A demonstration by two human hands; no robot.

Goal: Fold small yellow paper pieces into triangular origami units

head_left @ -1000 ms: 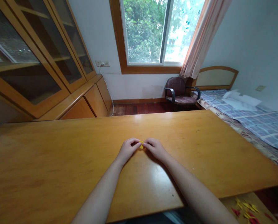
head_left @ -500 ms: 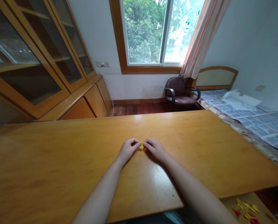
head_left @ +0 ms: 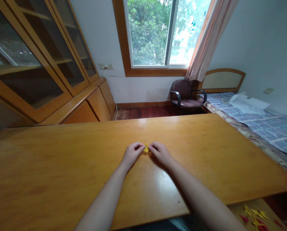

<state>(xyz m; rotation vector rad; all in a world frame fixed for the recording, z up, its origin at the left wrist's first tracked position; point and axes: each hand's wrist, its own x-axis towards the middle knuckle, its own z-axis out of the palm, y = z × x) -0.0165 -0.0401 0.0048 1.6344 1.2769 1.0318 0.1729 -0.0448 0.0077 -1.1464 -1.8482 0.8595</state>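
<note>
A small piece of folded yellow paper (head_left: 146, 149) is held between my two hands, just above the middle of the wooden table (head_left: 73, 166). My left hand (head_left: 133, 154) pinches its left side between thumb and fingers. On the other side, my right hand (head_left: 160, 153) has its thumb and fingertips closed on the right edge. Fingertips hide parts of the paper, and its exact folded shape is too small to make out.
Several yellow and red folded paper pieces (head_left: 255, 215) lie on a lower surface at the bottom right. Past the table stand a maroon armchair (head_left: 182, 93) and a bed (head_left: 261, 118). A glass-door cabinet (head_left: 68, 61) lines the left wall.
The yellow paper has tilted slightly between the fingertips, and its lower corner sits a little higher. Both hands stay in nearly the same place and keep hold of it.
</note>
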